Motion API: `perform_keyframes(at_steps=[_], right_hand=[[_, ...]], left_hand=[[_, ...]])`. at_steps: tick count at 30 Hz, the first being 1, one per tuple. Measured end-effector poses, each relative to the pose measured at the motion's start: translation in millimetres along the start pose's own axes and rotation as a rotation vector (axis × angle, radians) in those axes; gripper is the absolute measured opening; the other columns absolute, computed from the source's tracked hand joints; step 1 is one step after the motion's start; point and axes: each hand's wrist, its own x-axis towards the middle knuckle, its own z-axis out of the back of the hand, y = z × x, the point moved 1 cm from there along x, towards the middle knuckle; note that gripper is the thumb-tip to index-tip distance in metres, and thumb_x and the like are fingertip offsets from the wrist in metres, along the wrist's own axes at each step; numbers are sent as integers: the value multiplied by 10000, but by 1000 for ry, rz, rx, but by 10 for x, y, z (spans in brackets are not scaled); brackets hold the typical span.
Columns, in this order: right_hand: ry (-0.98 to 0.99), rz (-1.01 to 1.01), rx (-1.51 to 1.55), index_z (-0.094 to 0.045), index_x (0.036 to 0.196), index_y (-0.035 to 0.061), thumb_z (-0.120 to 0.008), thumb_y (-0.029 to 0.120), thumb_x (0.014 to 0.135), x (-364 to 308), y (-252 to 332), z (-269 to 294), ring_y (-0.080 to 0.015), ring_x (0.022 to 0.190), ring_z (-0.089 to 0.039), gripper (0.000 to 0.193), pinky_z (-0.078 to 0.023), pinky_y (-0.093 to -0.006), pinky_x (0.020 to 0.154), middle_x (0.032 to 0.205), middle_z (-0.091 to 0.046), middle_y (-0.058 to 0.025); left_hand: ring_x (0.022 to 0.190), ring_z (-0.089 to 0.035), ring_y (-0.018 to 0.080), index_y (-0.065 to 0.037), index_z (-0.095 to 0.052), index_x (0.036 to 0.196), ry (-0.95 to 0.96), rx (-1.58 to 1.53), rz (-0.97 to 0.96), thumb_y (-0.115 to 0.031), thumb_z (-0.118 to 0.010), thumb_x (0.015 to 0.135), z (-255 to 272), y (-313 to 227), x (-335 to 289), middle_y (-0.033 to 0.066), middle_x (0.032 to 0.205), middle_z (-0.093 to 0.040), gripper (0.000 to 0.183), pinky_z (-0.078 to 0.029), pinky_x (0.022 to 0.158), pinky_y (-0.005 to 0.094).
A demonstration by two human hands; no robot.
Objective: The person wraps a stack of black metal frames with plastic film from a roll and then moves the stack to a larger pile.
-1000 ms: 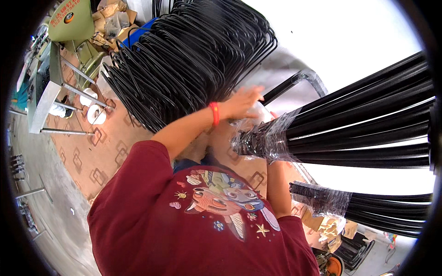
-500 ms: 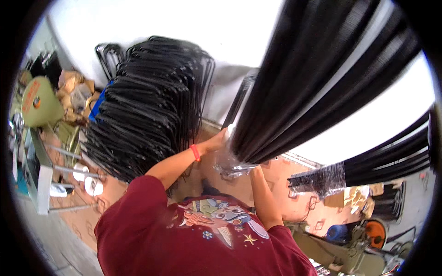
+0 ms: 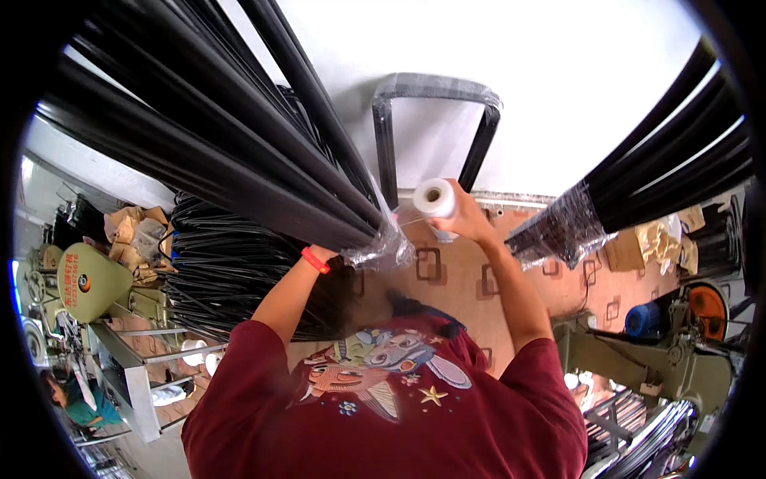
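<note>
My right hand (image 3: 469,217) grips a white roll of clear stretch film (image 3: 433,199), its hollow core facing up. A strand of film runs from the roll toward a tall bundle of black tubes or strips (image 3: 263,168) slanting up to the left. Clear film (image 3: 387,243) wraps the bundle's lower end. My left hand (image 3: 321,254), with a red band at the wrist, is against that end; its fingers are hidden behind the bundle. Beyond the roll, a black U-shaped frame (image 3: 439,85), partly film-wrapped, leans on the white wall.
Another film-wrapped black bundle (image 3: 568,223) stands to the right. A large stack of black looped frames (image 3: 231,271) lies at left, beside a metal-legged table (image 3: 144,383). Green machines stand on both sides, the right one (image 3: 670,359) with an orange wheel.
The black bundle has shifted from the upper right to the upper left of the view. My right hand, formerly mostly hidden behind the bundle, now shows apart from it, holding the film roll.
</note>
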Motion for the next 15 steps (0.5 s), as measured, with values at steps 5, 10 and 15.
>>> perform_keyframes(at_steps=[5, 10, 15], right_hand=[[121, -145, 567, -446, 1171, 6, -721, 383, 601, -769, 117, -46, -180, 1014, -490, 736, -375, -328, 898, 1087, -525, -84], [-56, -179, 704, -465, 1141, -3, -708, 335, 643, -725, 167, -39, -165, 997, -497, 650, -389, -309, 875, 1075, -535, -82], [-111, -173, 354, -510, 1082, -8, -703, 331, 641, -635, 132, -27, -192, 936, -522, 588, -406, -310, 836, 998, -558, -112]], left_hand=[[1116, -462, 259, -15, -484, 1150, 150, -18, 180, -440, -480, 810, -310, -70, 211, 141, 1137, -529, 544, -341, 958, 364], [1127, -457, 255, -8, -492, 1137, 311, 6, 481, -487, -418, 870, -562, -255, 668, 141, 1138, -534, 553, -335, 968, 367], [1082, -488, 291, -90, -492, 1148, 107, 126, 399, -465, -334, 904, -528, -36, 621, 109, 1155, -526, 475, -374, 934, 413]])
